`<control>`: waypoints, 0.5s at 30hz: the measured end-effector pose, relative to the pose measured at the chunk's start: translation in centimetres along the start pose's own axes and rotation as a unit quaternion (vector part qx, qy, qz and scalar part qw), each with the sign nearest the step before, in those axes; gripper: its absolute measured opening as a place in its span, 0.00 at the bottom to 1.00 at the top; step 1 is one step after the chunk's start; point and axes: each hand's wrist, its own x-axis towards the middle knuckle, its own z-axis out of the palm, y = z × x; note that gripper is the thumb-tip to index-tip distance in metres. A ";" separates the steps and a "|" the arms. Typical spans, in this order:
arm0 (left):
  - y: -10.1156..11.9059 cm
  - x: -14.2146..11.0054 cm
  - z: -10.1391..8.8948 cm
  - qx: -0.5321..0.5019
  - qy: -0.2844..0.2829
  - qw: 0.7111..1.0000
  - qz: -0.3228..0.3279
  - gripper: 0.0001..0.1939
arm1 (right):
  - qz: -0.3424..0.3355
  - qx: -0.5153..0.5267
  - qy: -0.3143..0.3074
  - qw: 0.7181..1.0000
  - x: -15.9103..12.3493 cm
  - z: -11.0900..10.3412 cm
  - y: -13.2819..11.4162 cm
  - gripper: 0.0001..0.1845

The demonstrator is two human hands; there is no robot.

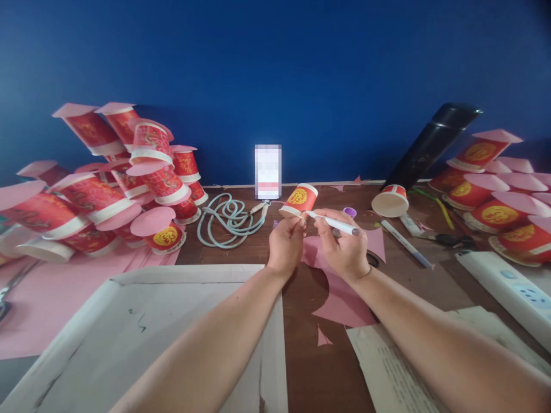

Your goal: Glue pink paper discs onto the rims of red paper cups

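Note:
A red paper cup (302,199) with a yellow round print and a pale rim tilts above the table, its rim pinched by my left hand (286,242). My right hand (344,248) is closed around a white marker (336,222), whose tip points at the cup's rim; whether it touches, I cannot tell. Under my right hand lies a cut sheet of pink paper (344,292). Just behind the marker is a small purple cap (349,212). Another paper cup (390,201) lies on its side to the right.
Red cups with pink paper tops are heaped at left (150,183) and right (495,215). A pale blue cable (228,221) lies coiled beside a phone (267,172). A black bottle (430,143) leans on the blue wall. A power strip (512,287) and a white cardboard piece (172,338) flank my arms.

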 end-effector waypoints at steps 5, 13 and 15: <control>0.1 -0.1 0.0 0.011 0.002 1.000 -0.001 0.12 | 0.003 0.010 -0.006 1.000 -0.1 0.0 -0.2 0.08; 0.0 0.0 0.0 -0.001 0.010 1.000 0.001 0.12 | -0.007 0.027 -0.016 0.999 -0.4 0.1 -0.1 0.07; -0.1 0.0 0.1 -0.014 0.010 1.000 -0.005 0.11 | -0.006 0.023 -0.010 1.000 -0.4 0.1 0.0 0.08</control>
